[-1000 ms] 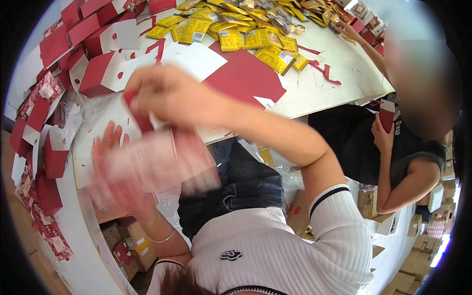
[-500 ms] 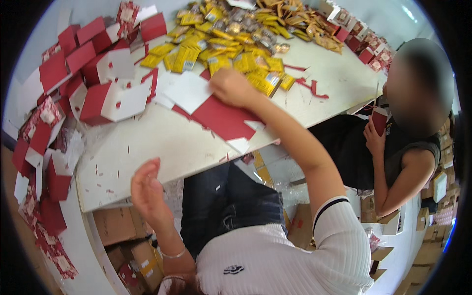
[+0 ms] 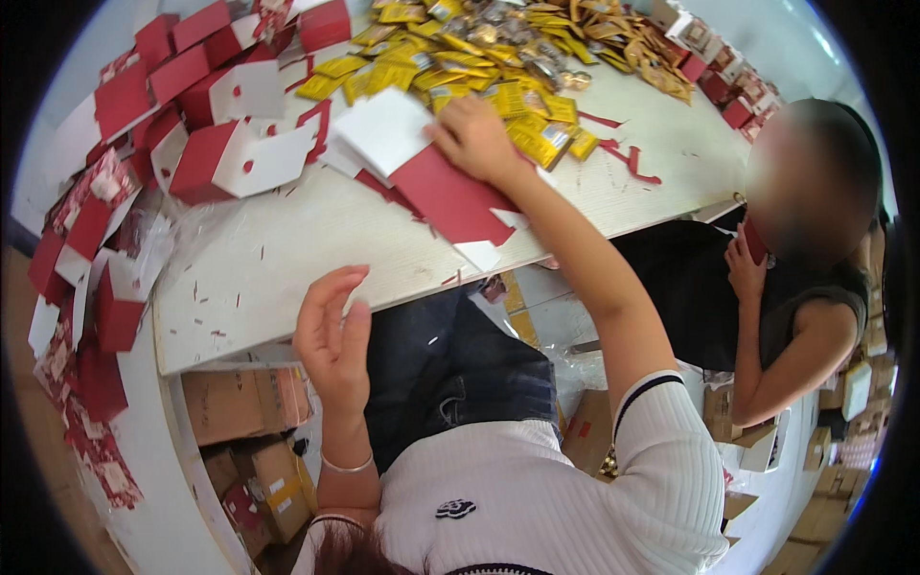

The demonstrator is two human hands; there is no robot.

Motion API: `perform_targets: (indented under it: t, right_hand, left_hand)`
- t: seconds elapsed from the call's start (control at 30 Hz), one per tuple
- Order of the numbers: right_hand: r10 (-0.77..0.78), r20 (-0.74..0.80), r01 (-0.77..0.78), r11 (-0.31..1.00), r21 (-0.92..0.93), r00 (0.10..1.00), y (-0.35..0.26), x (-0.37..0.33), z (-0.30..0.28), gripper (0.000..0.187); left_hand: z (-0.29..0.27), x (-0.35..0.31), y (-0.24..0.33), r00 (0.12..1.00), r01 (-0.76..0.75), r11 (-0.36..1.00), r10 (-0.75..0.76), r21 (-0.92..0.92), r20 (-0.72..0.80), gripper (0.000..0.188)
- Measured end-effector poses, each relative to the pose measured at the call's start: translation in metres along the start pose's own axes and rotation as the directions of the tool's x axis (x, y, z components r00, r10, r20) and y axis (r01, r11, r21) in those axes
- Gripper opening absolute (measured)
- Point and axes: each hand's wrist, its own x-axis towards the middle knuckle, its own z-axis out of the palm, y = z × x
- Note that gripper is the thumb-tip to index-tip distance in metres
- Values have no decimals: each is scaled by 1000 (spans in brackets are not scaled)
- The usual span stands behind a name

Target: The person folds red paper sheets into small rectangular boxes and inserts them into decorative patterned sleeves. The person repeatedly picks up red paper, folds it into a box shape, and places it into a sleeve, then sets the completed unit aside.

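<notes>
Pale wood-grain table (image 3: 287,259), strewn with paper scraps, carries folded red boxes (image 3: 206,158) at its far left and a heap of glossy yellow sachets (image 3: 479,81). Her right hand (image 3: 479,142) presses fingers down on a flat red-and-white card blank (image 3: 436,182) near the table's front edge. It looks light, stiff and easily creased; best taken by an edge. Her left hand (image 3: 331,335) hangs open, empty, just off the table. Beside her sits another person (image 3: 805,287).
</notes>
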Motion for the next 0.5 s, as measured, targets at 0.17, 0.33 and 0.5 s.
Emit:
perform_targets:
  t: [0.17, 0.33, 0.5]
  right_hand:
    - [-48, -266, 19, 994, -108, 963, -24, 33, -41, 23]
    - [93, -266, -87, 996, 34, 959, -77, 55, -50, 30]
    - [202, -172, -145, 944, 296, 964, -122, 59, -52, 32]
  left_hand:
    - [15, 12, 8, 994, -107, 917, 112, 385, 8, 53]
    - [38, 40, -5, 920, -323, 504, 364, 801, 141, 95]
    - [42, 46, -2, 945, -106, 439, 324, 892, -48, 112]
